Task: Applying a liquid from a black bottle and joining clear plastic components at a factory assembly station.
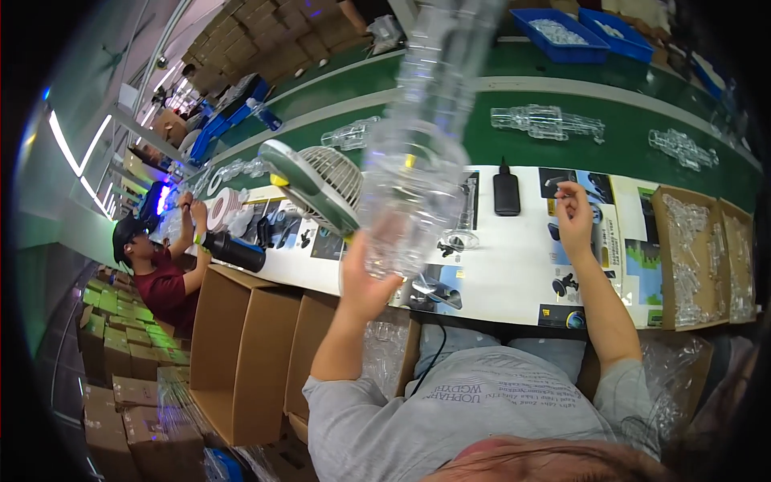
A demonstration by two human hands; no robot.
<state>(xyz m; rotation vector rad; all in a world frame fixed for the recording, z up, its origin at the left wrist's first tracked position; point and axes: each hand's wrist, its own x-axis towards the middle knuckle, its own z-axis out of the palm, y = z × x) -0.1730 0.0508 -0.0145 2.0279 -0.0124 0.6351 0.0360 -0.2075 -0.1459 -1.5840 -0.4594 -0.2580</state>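
Currently, my left hand [365,287] is gripping the near end of a clear plastic piece [416,169], holding it up above the white worktop [511,261], beside the fan [325,178]. My right hand [574,218] is hovering with curled fingers, right of the black bottle [506,193]; whether they're pinching anything, I cannot tell.

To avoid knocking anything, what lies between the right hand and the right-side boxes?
Between the right hand and boxes, the head view shows printed sheets.
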